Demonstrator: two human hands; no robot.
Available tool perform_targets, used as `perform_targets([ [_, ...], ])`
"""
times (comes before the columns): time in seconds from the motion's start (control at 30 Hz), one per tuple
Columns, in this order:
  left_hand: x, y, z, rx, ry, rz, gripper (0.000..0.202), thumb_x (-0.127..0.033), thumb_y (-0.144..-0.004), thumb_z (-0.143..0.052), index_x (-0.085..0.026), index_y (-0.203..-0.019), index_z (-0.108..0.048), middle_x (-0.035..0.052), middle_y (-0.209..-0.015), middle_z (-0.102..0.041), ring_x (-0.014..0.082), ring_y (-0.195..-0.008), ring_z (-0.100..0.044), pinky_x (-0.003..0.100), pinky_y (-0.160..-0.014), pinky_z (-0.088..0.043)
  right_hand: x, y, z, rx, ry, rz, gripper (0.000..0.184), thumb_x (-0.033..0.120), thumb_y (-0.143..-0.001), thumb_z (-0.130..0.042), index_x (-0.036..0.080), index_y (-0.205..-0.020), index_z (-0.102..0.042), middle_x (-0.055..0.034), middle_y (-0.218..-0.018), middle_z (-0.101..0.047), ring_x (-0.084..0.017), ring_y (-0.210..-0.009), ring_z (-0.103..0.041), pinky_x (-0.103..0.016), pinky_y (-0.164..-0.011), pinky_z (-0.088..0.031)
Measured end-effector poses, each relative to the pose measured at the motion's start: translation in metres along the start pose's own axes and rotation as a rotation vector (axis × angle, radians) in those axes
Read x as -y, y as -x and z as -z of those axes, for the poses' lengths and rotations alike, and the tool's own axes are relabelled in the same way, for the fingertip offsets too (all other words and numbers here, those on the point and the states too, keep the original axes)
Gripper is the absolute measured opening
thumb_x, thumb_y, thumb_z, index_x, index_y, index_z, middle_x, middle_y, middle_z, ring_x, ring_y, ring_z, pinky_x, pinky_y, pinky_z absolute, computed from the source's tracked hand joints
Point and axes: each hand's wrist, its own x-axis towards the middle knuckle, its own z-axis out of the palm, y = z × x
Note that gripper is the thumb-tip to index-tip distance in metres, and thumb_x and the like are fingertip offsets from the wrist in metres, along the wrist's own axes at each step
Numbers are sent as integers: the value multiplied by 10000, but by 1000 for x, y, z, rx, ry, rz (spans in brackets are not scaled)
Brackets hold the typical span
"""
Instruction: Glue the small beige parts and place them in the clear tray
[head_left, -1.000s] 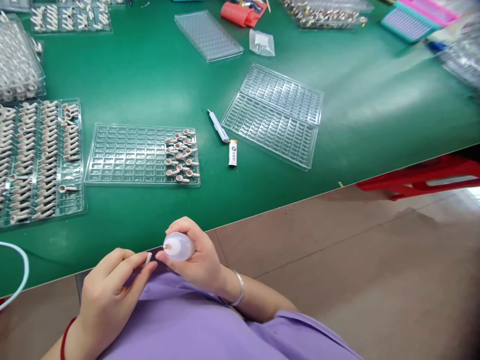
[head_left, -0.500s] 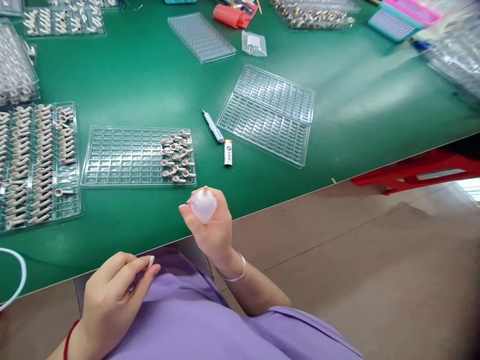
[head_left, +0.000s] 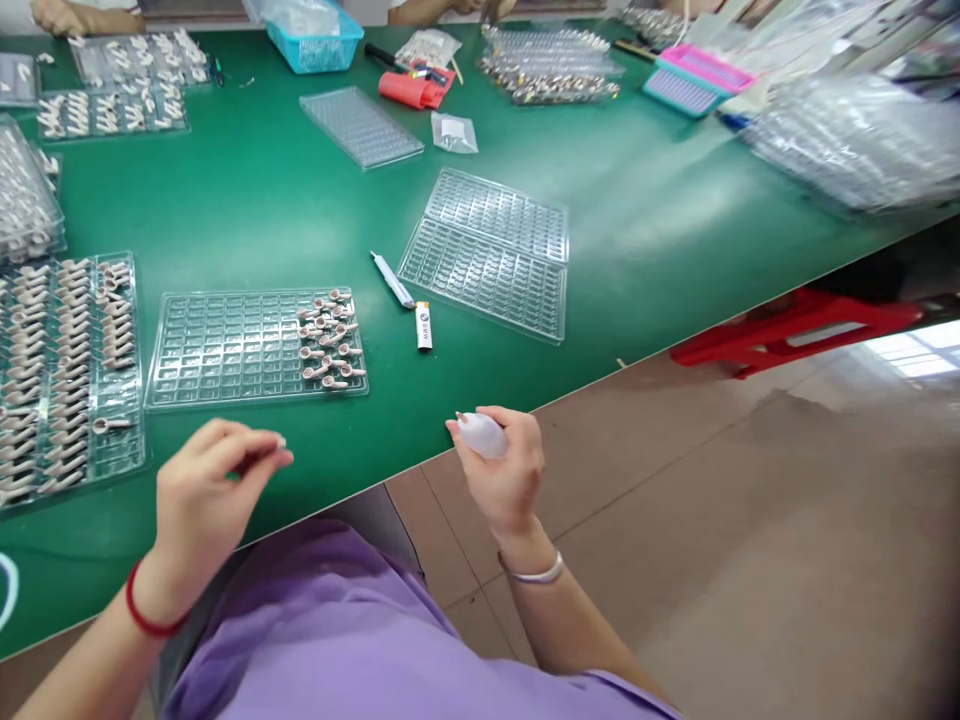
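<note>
My left hand (head_left: 206,495) is closed in a pinch over the table's front part. A tiny tip of a small white piece (head_left: 281,442) shows between thumb and forefinger; most of it is hidden. My right hand (head_left: 510,470) wraps round a soft white squeeze bottle (head_left: 484,436), whose narrow nozzle points up and left, near the table edge. Beyond my left hand lies a clear compartment tray (head_left: 225,345), with several small beige spoon-shaped parts (head_left: 328,340) at its right end. Another clear tray (head_left: 112,455), farther left, carries many such parts in columns.
A white pen-like tool (head_left: 393,280) and a lighter (head_left: 424,327) lie right of the tray. Clear trays (head_left: 495,255) rest behind them. A blue basket (head_left: 319,50) stands at the back, near other people's hands. A red stool (head_left: 795,335) is below the table at right.
My left hand has moved up from my lap to over the table with the small piece. My right hand has shifted right with the bottle, now tilted left. The camera view has shifted too.
</note>
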Motion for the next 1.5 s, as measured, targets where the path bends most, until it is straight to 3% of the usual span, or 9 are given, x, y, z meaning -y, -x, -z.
perform_targets([
  [0.1, 20, -63, -15, -5, -142, -42, 138, -278, -870, -650, -234, -910, -774, 16, -827, -720, 141, -686, -650, 253, -647, -511, -5, 5, 6, -7, -21, -71, 248, 332, -822, -740, 192, -968, -596, -60, -881, -646, -200, -807, -617, -349, -743, -527],
  [0.3, 37, -160, -56, 209, -359, -8, 315, -193, -930, -475, -183, -1047, -767, 103, -990, -745, 234, -917, -672, 355, -825, -516, -5, 7, 12, -36, -106, -326, 302, 402, -785, -753, 188, -932, -599, -44, -858, -655, -183, -755, -636, -331, -711, -533],
  [0.6, 55, -190, -81, 374, -413, -29, 293, -135, -833, -539, -179, -966, -796, 118, -971, -744, 273, -905, -674, 377, -808, -513, -4, 5, 11, -27, -191, -352, 315, 439, -777, -755, 204, -926, -607, -27, -827, -651, -178, -713, -650, -329, -686, -548],
  [0.73, 55, -189, -79, 383, -392, -27, 277, -137, -830, -560, -201, -964, -793, 87, -970, -756, 243, -906, -675, 344, -811, -511, 0, 4, 9, -30, -211, -364, 319, 444, -769, -762, 203, -913, -611, -23, -818, -656, -167, -689, -649, -315, -662, -546],
  [0.83, 49, -182, -59, 338, -384, 3, 251, -170, -838, -590, -212, -994, -783, 62, -999, -757, 206, -887, -672, 306, -826, -503, 7, 3, 9, -30, -225, -385, 341, 459, -755, -772, 200, -907, -611, -24, -812, -663, -166, -690, -656, -313, -662, -551],
  [1.0, 44, -136, 27, 146, -501, 174, 231, -291, -878, -587, -207, -996, -766, 21, -968, -763, 186, -867, -654, 302, -826, -480, 25, 1, 10, 26, -376, -426, 365, 442, -747, -779, 200, -938, -585, -1, -758, -644, -151, -639, -649, -296, -622, -569],
  [1.17, 68, -58, 95, 178, -719, 354, 214, -351, -827, -607, -213, -867, -765, 38, -784, -742, 240, -707, -617, 327, -643, -444, 54, 2, 5, 352, -716, -459, 427, 350, -758, -778, 239, -1067, -504, 15, -814, -608, -134, -647, -631, -267, -587, -574],
  [1.3, 92, -22, 103, 248, -707, 291, 221, -351, -831, -588, -224, -898, -756, 64, -893, -716, 258, -831, -630, 344, -746, -467, 82, 3, -2, 585, -903, -420, 455, 282, -781, -733, 262, -1141, -455, -1, -904, -577, -129, -715, -616, -249, -615, -560],
  [1.5, 107, -16, 102, 281, -644, 222, 201, -351, -857, -564, -234, -816, -721, 60, -848, -677, 260, -847, -610, 347, -777, -463, 108, 4, -10, 785, -1032, -392, 422, 207, -796, -688, 268, -1136, -445, -3, -934, -566, -117, -733, -592, -225, -624, -534],
])
